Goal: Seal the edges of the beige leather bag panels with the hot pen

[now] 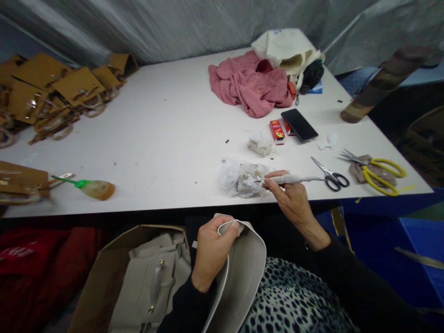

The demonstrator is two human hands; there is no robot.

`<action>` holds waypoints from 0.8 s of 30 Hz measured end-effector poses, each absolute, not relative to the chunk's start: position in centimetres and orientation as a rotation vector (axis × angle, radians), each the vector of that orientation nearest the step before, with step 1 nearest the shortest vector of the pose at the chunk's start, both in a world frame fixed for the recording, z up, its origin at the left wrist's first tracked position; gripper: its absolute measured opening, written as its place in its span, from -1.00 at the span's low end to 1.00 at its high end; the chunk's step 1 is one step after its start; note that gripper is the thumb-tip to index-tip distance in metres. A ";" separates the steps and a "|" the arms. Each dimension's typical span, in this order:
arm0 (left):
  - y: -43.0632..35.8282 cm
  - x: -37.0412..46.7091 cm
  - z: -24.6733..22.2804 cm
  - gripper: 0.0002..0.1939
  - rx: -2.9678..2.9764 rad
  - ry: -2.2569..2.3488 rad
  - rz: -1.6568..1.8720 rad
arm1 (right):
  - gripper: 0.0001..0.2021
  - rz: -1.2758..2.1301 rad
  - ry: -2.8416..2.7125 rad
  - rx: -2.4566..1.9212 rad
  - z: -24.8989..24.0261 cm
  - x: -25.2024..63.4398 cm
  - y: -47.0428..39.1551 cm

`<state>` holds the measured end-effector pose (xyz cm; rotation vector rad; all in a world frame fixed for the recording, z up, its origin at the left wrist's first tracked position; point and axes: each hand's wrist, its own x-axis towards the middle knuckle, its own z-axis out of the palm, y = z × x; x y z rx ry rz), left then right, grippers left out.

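Note:
My left hand (213, 249) pinches the top edge of a pale grey bag piece (248, 263), which hangs open over my lap below the table edge. Between the fingers of my right hand (293, 201) is a slim tool with a whitish wrapped handle (293, 179). Its tip points left, at a stained pale block (248, 178) in clear plastic near the table's front edge; whether it touches the block cannot be made out. Behind that sits a smaller wrapped block (260, 144). Black-handled scissors (333, 178) lie right of the tool.
Yellow-handled snips (381, 173), a phone (299, 125), a red box (277, 131) and pink cloth (249, 83) lie on the table (166, 138). Brown bags (76, 85) and a green-tipped bottle (97, 189) are left. Below, a carton (104, 268) holds grey bags (142, 286).

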<state>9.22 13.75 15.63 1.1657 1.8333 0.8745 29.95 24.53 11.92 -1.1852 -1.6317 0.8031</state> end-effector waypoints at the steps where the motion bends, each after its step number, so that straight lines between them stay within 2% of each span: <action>1: 13.8 9.3 15.5 -0.81 1.167 1.832 0.873 | -0.75 0.798 -1.648 -1.191 11.9 29.9 24.5; 7: 13.9 9.2 15.3 -0.80 1.160 1.820 0.858 | -0.73 0.827 -1.659 -1.199 11.8 29.7 24.7; 19: 14.0 9.1 15.2 -0.79 1.122 1.816 0.847 | -0.70 1.149 -1.548 -1.273 12.8 29.9 25.2; 24: 14.0 8.9 15.2 -0.73 1.133 1.823 0.810 | -0.73 1.184 -1.490 -1.237 13.0 30.0 25.3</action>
